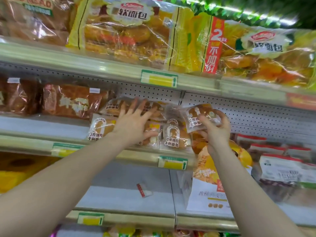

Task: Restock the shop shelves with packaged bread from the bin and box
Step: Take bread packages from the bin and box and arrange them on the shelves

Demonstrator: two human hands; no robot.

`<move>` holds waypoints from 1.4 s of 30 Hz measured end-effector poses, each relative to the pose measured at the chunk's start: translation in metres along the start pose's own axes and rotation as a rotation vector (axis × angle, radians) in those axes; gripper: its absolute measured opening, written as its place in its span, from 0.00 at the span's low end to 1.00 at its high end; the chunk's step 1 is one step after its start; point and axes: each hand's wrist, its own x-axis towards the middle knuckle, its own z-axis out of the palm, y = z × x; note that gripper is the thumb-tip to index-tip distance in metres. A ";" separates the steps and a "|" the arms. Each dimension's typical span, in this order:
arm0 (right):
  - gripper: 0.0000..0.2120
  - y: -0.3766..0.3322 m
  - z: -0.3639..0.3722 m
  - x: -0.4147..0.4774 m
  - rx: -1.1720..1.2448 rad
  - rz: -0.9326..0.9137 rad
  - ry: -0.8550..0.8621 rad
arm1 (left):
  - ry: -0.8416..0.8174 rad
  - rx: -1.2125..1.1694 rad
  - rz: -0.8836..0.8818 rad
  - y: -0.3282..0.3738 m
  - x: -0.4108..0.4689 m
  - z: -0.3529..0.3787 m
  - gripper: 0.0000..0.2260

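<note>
Several small clear packets of bread with white labels lie stacked on the middle shelf (119, 147), among them one at the left front (99, 127) and one at the right front (176, 137). My left hand (135, 122) rests flat on this stack with fingers spread and straight. My right hand (215, 129) grips another small bread packet (198, 117) just right of the stack, in front of the perforated back panel. The bin and box are out of view.
Large yellow bags of soft bread (126, 33) fill the top shelf. Brown loaf packs (71, 101) sit left on the middle shelf. A tall orange-and-white bag (210, 182) and red-topped white packs (280, 166) stand lower right. A small packet (143, 190) lies on the lower shelf.
</note>
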 end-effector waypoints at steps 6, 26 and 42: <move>0.25 0.014 0.029 0.034 -0.182 0.009 0.080 | -0.052 0.006 -0.092 -0.005 0.007 0.013 0.43; 0.24 0.043 0.048 0.040 -0.736 -0.232 -0.013 | 0.106 -0.020 -0.070 -0.015 0.003 0.021 0.39; 0.33 0.066 0.039 -0.015 -1.303 -0.672 -0.242 | 0.131 0.033 -0.025 -0.006 -0.016 0.028 0.35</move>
